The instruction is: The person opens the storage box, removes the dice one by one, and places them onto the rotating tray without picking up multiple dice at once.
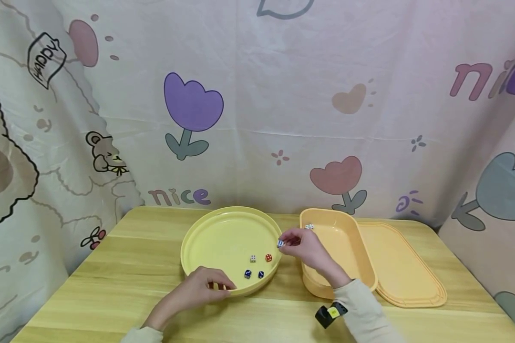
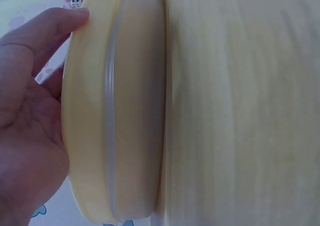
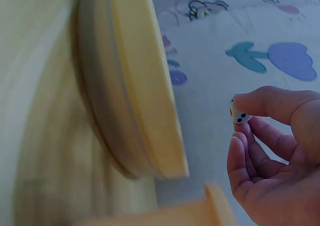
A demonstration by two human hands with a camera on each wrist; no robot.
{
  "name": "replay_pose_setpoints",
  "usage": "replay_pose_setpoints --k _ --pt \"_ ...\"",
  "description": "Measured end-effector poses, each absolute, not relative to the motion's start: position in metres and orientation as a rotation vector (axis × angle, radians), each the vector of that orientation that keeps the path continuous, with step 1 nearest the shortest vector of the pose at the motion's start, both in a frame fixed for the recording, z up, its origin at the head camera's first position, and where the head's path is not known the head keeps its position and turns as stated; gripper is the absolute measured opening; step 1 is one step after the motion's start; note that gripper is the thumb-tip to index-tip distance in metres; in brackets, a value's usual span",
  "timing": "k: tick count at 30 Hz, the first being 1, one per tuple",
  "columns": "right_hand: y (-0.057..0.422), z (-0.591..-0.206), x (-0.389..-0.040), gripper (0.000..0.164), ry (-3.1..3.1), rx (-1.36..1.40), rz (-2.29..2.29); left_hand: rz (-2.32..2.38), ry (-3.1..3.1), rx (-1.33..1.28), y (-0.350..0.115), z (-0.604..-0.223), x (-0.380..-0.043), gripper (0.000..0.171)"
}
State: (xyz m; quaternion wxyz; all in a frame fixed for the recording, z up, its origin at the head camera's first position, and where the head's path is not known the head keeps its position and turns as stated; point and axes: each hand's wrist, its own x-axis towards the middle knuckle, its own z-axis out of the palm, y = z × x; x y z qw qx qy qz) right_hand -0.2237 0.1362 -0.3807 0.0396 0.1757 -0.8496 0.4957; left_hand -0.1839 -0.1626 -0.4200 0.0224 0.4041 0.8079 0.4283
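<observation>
Between the thumb and fingers of my right hand (image 1: 305, 247) is a white die (image 3: 240, 114) with dark dots. It is held above the gap between a round yellow tray (image 1: 188, 238) and an orange bin (image 1: 369, 267). My left hand (image 1: 203, 286) grips the tray's near rim, thumb on the outer side in the left wrist view. Inside the tray, toward its right, lie a white die (image 1: 252, 259), a red die (image 1: 268, 257), a larger dark blue die (image 1: 248, 274) and a smaller dark blue die (image 1: 261, 275). White dice (image 1: 311, 226) show at the bin's far left corner; my right hand hides part of the bin.
An orange lid (image 1: 405, 267) lies flat against the bin's right side. All of it stands on a wooden table (image 1: 111, 267), with a printed curtain (image 1: 257, 105) hanging behind and at both sides. A black and yellow device (image 1: 331, 313) is on my right wrist.
</observation>
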Motion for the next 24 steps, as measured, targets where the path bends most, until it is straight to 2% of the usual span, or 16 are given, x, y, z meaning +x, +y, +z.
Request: replay_pose_setpoints --k 7,24 --pt "0.118 -0.391 -0.217 0.015 -2.583 0.581 1.605 1.323 2.511 1.28 -0.162 -0.42 -0.185 0.01" --pt "0.102 -0.396 -0.221 0.016 -2.61 0.472 1.586 1.323 2.502 1.239 -0.161 -0.419 -0.184 0.011"
